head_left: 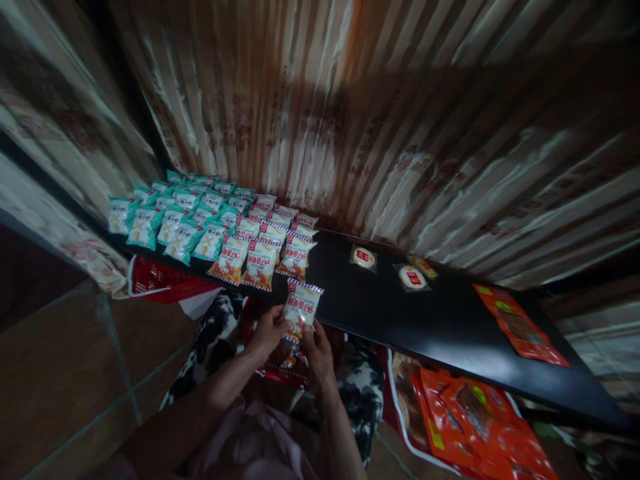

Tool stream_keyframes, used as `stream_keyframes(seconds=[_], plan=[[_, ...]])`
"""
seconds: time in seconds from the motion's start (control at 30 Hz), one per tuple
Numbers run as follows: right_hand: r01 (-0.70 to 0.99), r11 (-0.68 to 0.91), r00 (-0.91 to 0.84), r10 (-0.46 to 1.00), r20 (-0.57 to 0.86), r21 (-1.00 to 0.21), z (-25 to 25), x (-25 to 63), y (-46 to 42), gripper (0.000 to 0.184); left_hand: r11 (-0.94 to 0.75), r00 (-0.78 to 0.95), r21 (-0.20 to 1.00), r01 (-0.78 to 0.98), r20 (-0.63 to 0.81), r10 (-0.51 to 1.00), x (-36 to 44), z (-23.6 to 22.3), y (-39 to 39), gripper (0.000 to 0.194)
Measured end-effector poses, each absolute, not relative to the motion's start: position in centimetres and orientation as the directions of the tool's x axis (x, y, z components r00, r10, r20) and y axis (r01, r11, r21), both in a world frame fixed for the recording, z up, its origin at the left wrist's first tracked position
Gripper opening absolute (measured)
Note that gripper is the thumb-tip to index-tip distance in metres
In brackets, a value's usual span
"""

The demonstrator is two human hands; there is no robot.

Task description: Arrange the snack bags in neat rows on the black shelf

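Between my two hands is a small white and orange snack bag (301, 307), upright, its striped top edge facing away from me. My left hand (271, 329) pinches its left edge, and the fingers of my right hand (317, 347) grip the lower right corner. Just beyond it on the black shelf (345, 293) stand rows of matching snack bags (263, 260). To their left are rows of teal and white snack bags (184, 237). Below my hands, between my knees, a red basket (280, 379) is partly hidden and holds more packets.
Round wrapped pieces (363, 258) lie on the shelf's middle, with a flat orange packet (520, 327) at its right. A basket heaped with orange packets (470, 413) sits below on the right, a red basket (155, 279) below on the left. A pleated curtain (320, 113) hangs behind.
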State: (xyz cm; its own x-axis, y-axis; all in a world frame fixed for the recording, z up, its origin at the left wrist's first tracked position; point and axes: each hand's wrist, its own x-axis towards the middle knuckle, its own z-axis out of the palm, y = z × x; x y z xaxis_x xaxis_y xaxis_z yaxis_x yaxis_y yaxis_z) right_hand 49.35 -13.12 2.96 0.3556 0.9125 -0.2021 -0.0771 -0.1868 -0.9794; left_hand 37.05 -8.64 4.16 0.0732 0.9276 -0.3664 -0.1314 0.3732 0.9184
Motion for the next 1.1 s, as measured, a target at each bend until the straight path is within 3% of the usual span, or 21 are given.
stream_keyframes(seconds=[0.13, 0.5, 0.87, 1.1], plan=[[-0.233, -0.286, 0.184, 0.926, -0.331, -0.929, 4.5, 49.7, -12.1, 0.071, 0.342, 0.040, 0.925, -0.167, -0.340, 0.939, 36.9, 4.1, -8.3, 0.033], [-0.091, -0.238, 0.136, 0.959, -0.249, -0.967, 4.6, 49.0, -10.9, 0.050, 0.312, -0.008, 0.944, -0.107, -0.314, 0.949, 36.1, 3.6, -7.4, 0.040], [-0.068, -0.237, 0.195, 0.949, -0.246, -0.969, 3.5, 49.2, -9.2, 0.049, 0.226, -0.038, 0.970, 0.087, -0.224, 0.974, 36.2, 2.9, -6.0, 0.046], [0.006, -0.221, 0.204, 0.955, -0.215, -0.975, 3.2, 49.3, -9.0, 0.049, 0.257, -0.037, 0.960, 0.116, -0.254, 0.967, 36.0, 3.1, -6.2, 0.044]])
